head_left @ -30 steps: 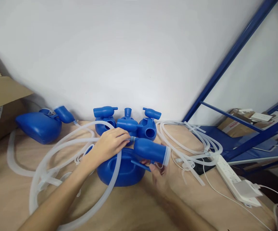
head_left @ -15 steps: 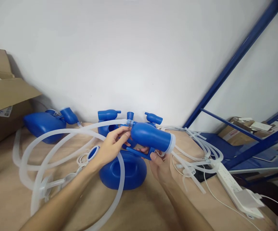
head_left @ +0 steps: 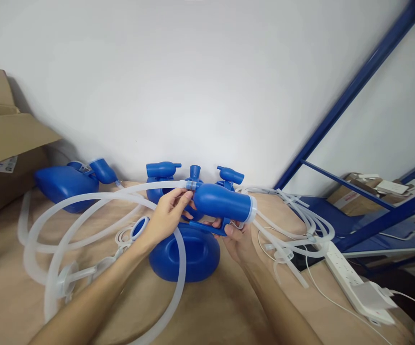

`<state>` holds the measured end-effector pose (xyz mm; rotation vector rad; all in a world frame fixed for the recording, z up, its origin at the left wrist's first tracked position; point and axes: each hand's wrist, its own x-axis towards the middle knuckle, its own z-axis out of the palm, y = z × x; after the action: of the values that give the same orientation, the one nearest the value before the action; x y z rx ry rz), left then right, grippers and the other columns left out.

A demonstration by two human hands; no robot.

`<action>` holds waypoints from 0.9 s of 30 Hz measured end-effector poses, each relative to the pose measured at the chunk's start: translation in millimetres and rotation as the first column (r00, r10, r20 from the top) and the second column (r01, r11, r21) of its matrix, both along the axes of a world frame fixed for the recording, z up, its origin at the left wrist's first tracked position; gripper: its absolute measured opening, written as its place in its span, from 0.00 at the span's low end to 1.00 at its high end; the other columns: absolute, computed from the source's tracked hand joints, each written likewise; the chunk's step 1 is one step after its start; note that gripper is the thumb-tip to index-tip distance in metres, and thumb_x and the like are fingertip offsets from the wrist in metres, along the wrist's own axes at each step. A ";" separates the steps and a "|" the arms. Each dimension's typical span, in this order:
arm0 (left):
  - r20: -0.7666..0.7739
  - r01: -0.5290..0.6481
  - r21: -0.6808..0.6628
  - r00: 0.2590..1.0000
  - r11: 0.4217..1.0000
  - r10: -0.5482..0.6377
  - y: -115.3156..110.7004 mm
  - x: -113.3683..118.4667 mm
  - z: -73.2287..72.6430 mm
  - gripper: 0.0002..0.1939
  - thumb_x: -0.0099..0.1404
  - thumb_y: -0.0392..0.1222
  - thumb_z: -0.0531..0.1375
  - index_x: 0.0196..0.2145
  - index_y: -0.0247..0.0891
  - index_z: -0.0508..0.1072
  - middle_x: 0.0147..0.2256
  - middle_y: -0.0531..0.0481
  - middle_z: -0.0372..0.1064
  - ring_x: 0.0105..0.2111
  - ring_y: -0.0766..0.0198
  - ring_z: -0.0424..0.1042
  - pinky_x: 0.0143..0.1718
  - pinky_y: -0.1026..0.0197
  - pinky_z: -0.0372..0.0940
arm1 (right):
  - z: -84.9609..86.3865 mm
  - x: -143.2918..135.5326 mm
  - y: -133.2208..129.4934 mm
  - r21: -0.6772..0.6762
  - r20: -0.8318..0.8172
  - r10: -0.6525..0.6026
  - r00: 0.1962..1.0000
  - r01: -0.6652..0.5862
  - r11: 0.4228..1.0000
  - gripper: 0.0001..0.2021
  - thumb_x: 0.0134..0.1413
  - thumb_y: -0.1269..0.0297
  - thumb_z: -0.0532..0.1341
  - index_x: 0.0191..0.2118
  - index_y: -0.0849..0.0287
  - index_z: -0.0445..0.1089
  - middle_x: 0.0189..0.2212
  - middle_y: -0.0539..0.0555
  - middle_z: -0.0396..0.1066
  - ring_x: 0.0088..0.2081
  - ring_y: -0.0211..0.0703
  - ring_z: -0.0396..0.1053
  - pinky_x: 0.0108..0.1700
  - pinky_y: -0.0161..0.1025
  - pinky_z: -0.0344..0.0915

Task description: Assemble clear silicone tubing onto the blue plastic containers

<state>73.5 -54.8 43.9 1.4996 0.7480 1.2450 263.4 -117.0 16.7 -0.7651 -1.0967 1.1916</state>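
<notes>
A blue plastic urinal head (head_left: 222, 201) with a translucent rim hangs above the table, tilted slightly. My right hand (head_left: 236, 238) is closed around its blue handle from below; some fingers are hidden behind it. A translucent hose (head_left: 160, 185) runs onto the narrow spout at its left end, where a thin metal hose clamp (head_left: 192, 185) encircles the joint. My left hand (head_left: 171, 209) pinches just below that joint, at the clamp's tail, though the fingertips partly cover it. Beneath both hands a blue urinal bottle (head_left: 193, 254) lies on the table.
Other blue heads (head_left: 163, 169) and bottles (head_left: 65, 184) stand along the wall. Hose loops cover the left; coiled tubing (head_left: 318, 237) and a white power strip (head_left: 351, 282) lie right. An open cardboard box (head_left: 17, 139) is at far left, a blue metal frame (head_left: 347, 93) at right.
The blue head has shifted slightly left in view, with both hands still at it. The hose joint and clamp show a little more clearly above my left fingers.
</notes>
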 end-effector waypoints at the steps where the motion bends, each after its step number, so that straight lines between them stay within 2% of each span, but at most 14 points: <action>1: 0.006 0.004 0.017 1.000 1.000 -0.004 0.5 -0.6 0.4 0.25 0.68 0.64 0.62 0.40 0.36 0.74 0.31 0.50 0.75 0.25 0.63 0.76 0.28 0.60 0.75 | -0.6 -0.1 0.2 -0.005 0.008 0.007 1.000 -0.007 1.000 0.22 0.42 0.45 0.77 0.35 0.53 0.73 0.30 0.52 0.79 0.39 0.55 0.81 0.36 0.49 0.82; 3: 0.013 -0.002 0.020 1.000 1.000 0.002 1.3 -1.5 0.8 0.25 0.67 0.64 0.62 0.34 0.36 0.72 0.27 0.51 0.73 0.23 0.64 0.74 0.27 0.61 0.73 | -1.0 0.3 1.4 -0.006 0.013 0.012 1.000 -0.011 1.000 0.22 0.44 0.47 0.77 0.38 0.54 0.73 0.30 0.52 0.80 0.38 0.53 0.82 0.33 0.45 0.80; 6: 0.016 0.007 -0.047 1.000 0.999 -0.006 0.9 -1.8 0.8 0.26 0.66 0.64 0.63 0.27 0.37 0.69 0.22 0.52 0.69 0.21 0.65 0.71 0.24 0.64 0.69 | 0.3 5.0 5.7 0.004 0.039 -0.001 0.999 0.001 1.000 0.23 0.45 0.51 0.78 0.43 0.53 0.72 0.30 0.50 0.80 0.35 0.49 0.81 0.31 0.41 0.79; 9: 0.047 0.029 -0.150 0.999 0.988 -0.022 -2.0 -0.5 2.6 0.26 0.63 0.62 0.65 0.24 0.37 0.68 0.21 0.52 0.68 0.20 0.66 0.70 0.23 0.64 0.68 | 3.0 14.4 10.3 0.033 0.104 0.004 0.995 -0.007 0.999 0.26 0.45 0.50 0.78 0.45 0.54 0.70 0.30 0.51 0.80 0.34 0.50 0.82 0.31 0.42 0.79; 12: 0.108 0.076 -0.244 0.993 0.967 -0.051 -4.5 -0.2 6.5 0.24 0.59 0.59 0.68 0.24 0.38 0.66 0.20 0.54 0.64 0.21 0.67 0.68 0.24 0.66 0.67 | 7.5 23.3 11.5 0.092 0.180 0.018 0.983 -0.035 0.995 0.27 0.47 0.54 0.78 0.49 0.54 0.68 0.32 0.52 0.81 0.36 0.51 0.82 0.38 0.46 0.81; 15: 0.183 0.150 -0.359 0.979 0.921 -0.089 -4.0 -2.2 10.6 0.19 0.59 0.53 0.69 0.25 0.38 0.66 0.19 0.57 0.59 0.20 0.71 0.60 0.24 0.69 0.66 | 13.0 29.0 10.3 0.098 0.245 0.025 0.969 -0.050 0.994 0.34 0.49 0.58 0.78 0.58 0.50 0.63 0.39 0.53 0.81 0.42 0.52 0.83 0.46 0.50 0.81; 17: 0.229 0.198 -0.439 0.968 0.877 -0.103 -2.8 -4.0 13.1 0.16 0.60 0.48 0.67 0.26 0.37 0.67 0.19 0.58 0.57 0.19 0.72 0.59 0.25 0.68 0.68 | 16.2 32.2 10.3 0.060 0.267 0.023 0.963 -0.040 0.997 0.40 0.48 0.58 0.78 0.63 0.47 0.59 0.44 0.53 0.80 0.43 0.52 0.83 0.47 0.50 0.81; 20: 0.283 0.239 -0.527 0.954 0.815 -0.097 -1.7 -5.7 17.1 0.13 0.63 0.43 0.64 0.25 0.36 0.68 0.20 0.57 0.58 0.21 0.71 0.62 0.30 0.65 0.73 | 20.6 37.5 11.5 0.019 0.306 -0.062 0.950 0.059 0.998 0.48 0.44 0.58 0.79 0.67 0.48 0.55 0.44 0.53 0.80 0.42 0.50 0.82 0.46 0.48 0.81; 22: 0.295 0.235 -0.558 0.953 0.796 -0.074 -2.1 -5.8 19.0 0.13 0.65 0.42 0.63 0.25 0.36 0.69 0.20 0.56 0.59 0.21 0.71 0.62 0.35 0.62 0.75 | 24.2 40.7 11.8 0.015 0.347 -0.140 0.927 0.144 0.989 0.52 0.42 0.58 0.80 0.70 0.51 0.53 0.42 0.54 0.80 0.42 0.50 0.81 0.46 0.47 0.80; 25: 0.298 0.211 -0.549 0.953 0.809 -0.046 -2.5 -4.7 18.0 0.13 0.64 0.42 0.65 0.24 0.36 0.69 0.19 0.58 0.58 0.21 0.72 0.60 0.40 0.59 0.77 | 30.5 43.1 9.5 0.007 0.409 -0.183 0.894 0.198 0.980 0.54 0.40 0.57 0.80 0.71 0.55 0.54 0.41 0.55 0.80 0.43 0.51 0.80 0.49 0.49 0.79; 27: 0.280 0.189 -0.499 0.959 0.846 -0.049 -1.9 -3.6 14.5 0.15 0.61 0.44 0.68 0.23 0.36 0.68 0.18 0.58 0.58 0.20 0.72 0.58 0.42 0.57 0.77 | 34.0 43.7 7.1 0.002 0.433 -0.184 0.882 0.204 0.979 0.55 0.40 0.56 0.80 0.72 0.56 0.55 0.39 0.54 0.80 0.42 0.51 0.80 0.50 0.50 0.79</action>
<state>69.9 -56.6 58.4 0.9013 0.7312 1.0072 307.1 -109.9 50.7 -1.1851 -1.3210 0.8961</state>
